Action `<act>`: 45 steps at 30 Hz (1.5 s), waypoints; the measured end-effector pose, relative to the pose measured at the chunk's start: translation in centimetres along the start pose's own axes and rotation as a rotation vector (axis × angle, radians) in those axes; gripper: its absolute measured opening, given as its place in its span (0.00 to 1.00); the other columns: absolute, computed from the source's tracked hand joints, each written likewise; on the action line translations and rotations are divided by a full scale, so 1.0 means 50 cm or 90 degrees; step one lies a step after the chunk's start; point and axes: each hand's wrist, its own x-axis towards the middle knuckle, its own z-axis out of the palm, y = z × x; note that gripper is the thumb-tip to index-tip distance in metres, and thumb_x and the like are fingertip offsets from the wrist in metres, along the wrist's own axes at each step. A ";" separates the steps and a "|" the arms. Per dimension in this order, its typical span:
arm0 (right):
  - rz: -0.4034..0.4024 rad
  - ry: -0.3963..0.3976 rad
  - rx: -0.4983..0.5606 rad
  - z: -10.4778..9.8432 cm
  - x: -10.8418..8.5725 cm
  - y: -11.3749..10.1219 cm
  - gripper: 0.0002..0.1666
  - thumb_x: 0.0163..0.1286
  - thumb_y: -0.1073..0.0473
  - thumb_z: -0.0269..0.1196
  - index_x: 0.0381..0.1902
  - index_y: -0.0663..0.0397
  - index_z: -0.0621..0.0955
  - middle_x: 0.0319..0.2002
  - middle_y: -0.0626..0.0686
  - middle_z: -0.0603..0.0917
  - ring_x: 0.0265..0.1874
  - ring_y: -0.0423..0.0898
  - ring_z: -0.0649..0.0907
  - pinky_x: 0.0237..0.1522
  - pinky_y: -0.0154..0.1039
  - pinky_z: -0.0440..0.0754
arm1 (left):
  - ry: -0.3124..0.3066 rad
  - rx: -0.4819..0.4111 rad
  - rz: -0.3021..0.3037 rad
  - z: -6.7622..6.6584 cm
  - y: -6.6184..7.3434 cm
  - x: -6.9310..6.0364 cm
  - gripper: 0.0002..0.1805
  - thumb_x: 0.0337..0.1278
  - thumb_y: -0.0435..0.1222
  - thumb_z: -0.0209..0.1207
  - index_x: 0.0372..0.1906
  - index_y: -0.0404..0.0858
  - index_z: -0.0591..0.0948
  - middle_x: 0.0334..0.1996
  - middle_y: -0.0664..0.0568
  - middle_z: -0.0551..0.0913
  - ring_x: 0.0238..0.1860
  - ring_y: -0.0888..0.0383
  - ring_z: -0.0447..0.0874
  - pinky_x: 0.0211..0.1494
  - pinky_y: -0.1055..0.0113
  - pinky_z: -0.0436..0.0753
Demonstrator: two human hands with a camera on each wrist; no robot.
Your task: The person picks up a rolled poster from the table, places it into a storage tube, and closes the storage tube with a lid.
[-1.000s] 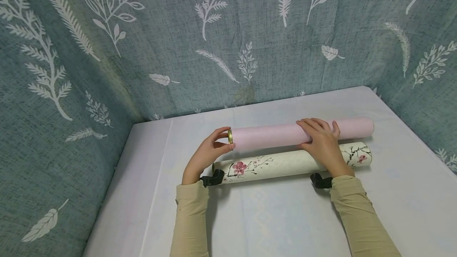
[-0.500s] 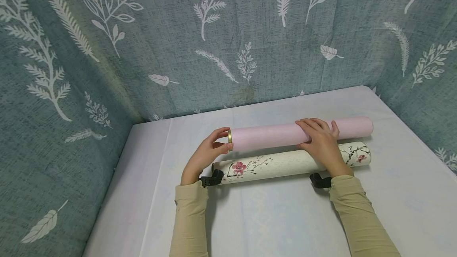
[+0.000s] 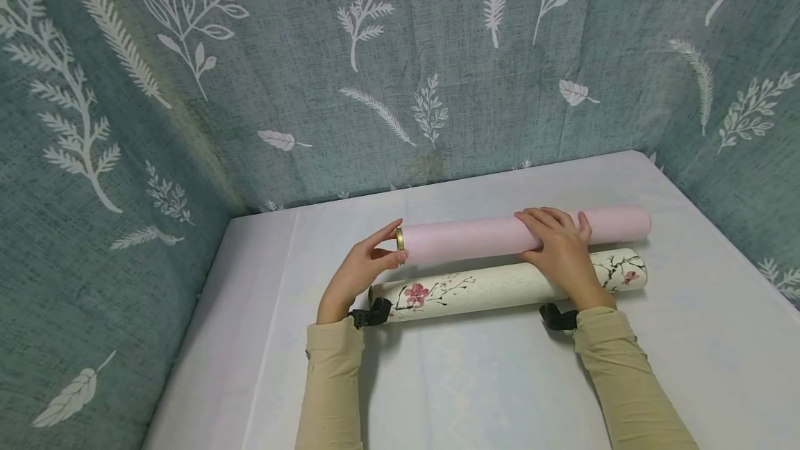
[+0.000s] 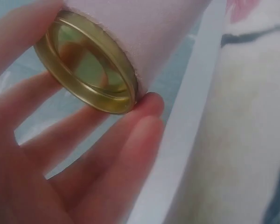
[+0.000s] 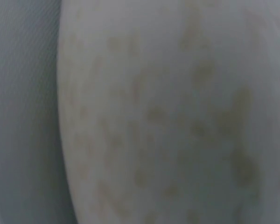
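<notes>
A long pink tube [image 3: 462, 240] lies across the table behind a cream tube with painted blossoms [image 3: 494, 288]. My left hand [image 3: 359, 269] holds the pink tube's left end, where a shiny gold metal cap [image 4: 86, 65] sits. In the left wrist view its fingers spread round the cap's rim, and one fingertip [image 4: 151, 103] touches where cap meets tube. My right hand [image 3: 560, 248] grips the pink tube right of its middle, fingers over the top and thumb on the near side. Only a blurred, mottled pale surface of the cream tube [image 5: 168, 116] fills most of the right wrist view.
A pale cloth covers the table [image 3: 487, 380]. Blue-green curtains with white leaf prints [image 3: 300, 89] stand behind it and at both sides. Black wrist mounts [image 3: 559, 317] sit close to the cream tube's near side.
My left fingers have shifted slightly at the gold cap, the upper one now straighter. The right hand keeps its grip, and both tubes stay about where they were.
</notes>
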 end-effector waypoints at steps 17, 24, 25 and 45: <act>-0.001 0.023 0.005 -0.001 -0.001 0.003 0.44 0.36 0.54 0.75 0.56 0.43 0.74 0.54 0.48 0.74 0.57 0.51 0.66 0.58 0.63 0.36 | 0.030 0.033 0.006 0.008 0.073 -0.024 0.31 0.46 0.43 0.63 0.59 0.59 0.68 0.52 0.59 0.73 0.39 0.63 0.80 0.45 0.60 0.75; -0.001 0.026 0.008 -0.001 -0.001 0.004 0.44 0.35 0.54 0.76 0.56 0.44 0.74 0.54 0.48 0.75 0.56 0.51 0.66 0.58 0.63 0.36 | 0.029 0.028 -0.015 0.010 0.063 -0.014 0.31 0.45 0.44 0.64 0.58 0.63 0.68 0.54 0.60 0.72 0.40 0.62 0.80 0.47 0.59 0.75; 0.000 0.025 0.007 -0.001 -0.002 0.005 0.44 0.35 0.54 0.76 0.56 0.44 0.74 0.54 0.48 0.74 0.56 0.51 0.66 0.58 0.63 0.36 | 0.030 0.027 -0.018 0.010 0.056 -0.011 0.31 0.44 0.45 0.64 0.58 0.65 0.68 0.54 0.60 0.72 0.40 0.61 0.79 0.47 0.59 0.75; 0.035 -0.023 0.020 0.001 0.002 0.003 0.50 0.39 0.53 0.75 0.62 0.47 0.66 0.60 0.53 0.67 0.60 0.54 0.61 0.58 0.63 0.36 | 0.023 -0.029 -0.057 0.018 0.046 0.001 0.38 0.44 0.50 0.63 0.63 0.55 0.60 0.56 0.55 0.67 0.47 0.55 0.75 0.44 0.55 0.76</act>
